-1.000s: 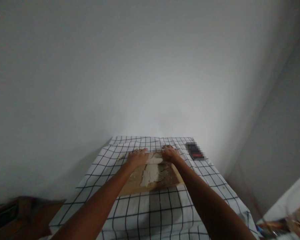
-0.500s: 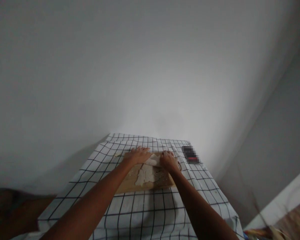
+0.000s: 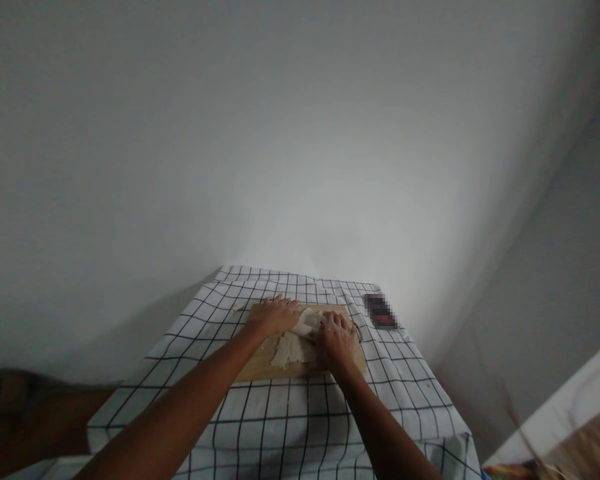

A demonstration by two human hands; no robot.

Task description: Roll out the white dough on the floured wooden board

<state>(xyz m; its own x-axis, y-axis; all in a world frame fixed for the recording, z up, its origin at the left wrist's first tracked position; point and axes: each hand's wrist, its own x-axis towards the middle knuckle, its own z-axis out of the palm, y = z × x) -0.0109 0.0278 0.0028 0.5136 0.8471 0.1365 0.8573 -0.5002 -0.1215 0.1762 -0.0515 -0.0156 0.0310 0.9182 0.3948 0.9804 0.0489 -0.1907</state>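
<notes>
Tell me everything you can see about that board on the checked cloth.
The board is pale tan, flat and straight-edged, and looks wooden. It lies flat on the checked cloth, its near edge toward the person. A ragged whitish sheet covers part of its middle, with a pale rolled shape beyond. The left hand and right hand hide parts of it; whether they touch its surface, I can't tell.

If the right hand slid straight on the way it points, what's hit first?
Probably the wall; from the right hand, that line passes over the board's far edge and the checked cloth. Depth is unclear.
</notes>
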